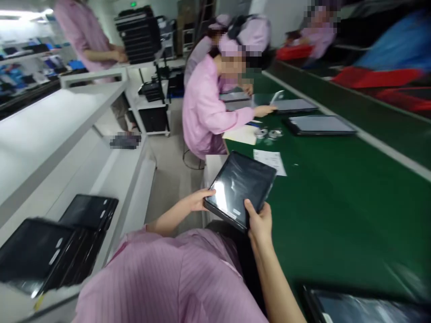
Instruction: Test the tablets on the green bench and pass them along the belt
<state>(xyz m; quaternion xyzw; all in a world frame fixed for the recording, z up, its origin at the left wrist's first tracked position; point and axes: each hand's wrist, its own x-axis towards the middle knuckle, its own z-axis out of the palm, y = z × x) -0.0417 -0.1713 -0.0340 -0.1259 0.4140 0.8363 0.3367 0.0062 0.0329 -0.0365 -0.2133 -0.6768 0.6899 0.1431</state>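
A black flat-screen panel [240,184], covered in shiny film and bearing small white labels near its lower edge, is held tilted in front of my body. My left hand [199,198] grips its left corner, thumb on top. On the lower right edge, my right hand [261,220] is closed round it with the thumb on the face. The fingers beneath the panel are hidden. Just beyond the panel, a printed paper sheet [270,162] lies on the green table [343,197].
Stacked black panels [33,246] lie on the white shelf [129,179] at left. Another panel [363,307] sits at the table's near right. A co-worker in pink [208,107] sits ahead, by screens [321,124] on the table. Another person [84,36] stands by a loaded cart [139,38].
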